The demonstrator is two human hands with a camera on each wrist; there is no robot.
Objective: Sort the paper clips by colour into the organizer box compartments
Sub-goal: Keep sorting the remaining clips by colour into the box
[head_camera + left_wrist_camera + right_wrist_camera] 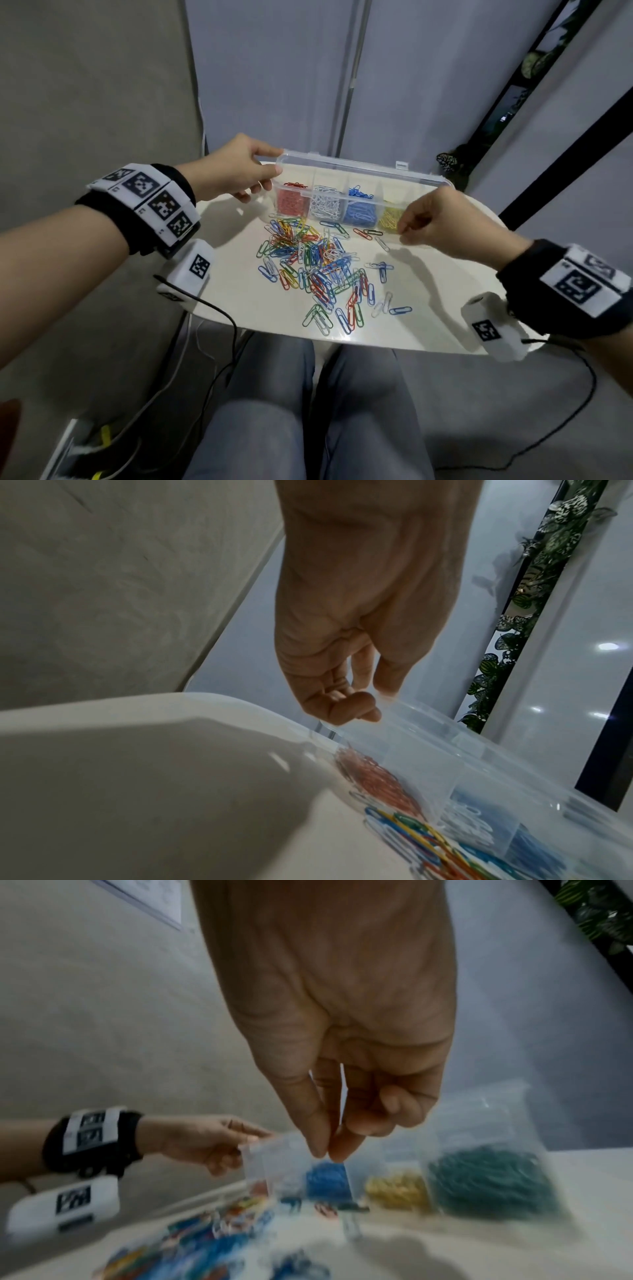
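Clear organizer box (342, 164) corner pinched in left hand (236, 171) — right hand (442, 222) fingertips together, contents unclear.

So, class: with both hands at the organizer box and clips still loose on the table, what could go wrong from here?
1. The left hand grips the clear plastic lid over the clear organizer box; closing it now might strand the loose pile of coloured paper clips.
2. The right hand might nudge stray clips off the white table.
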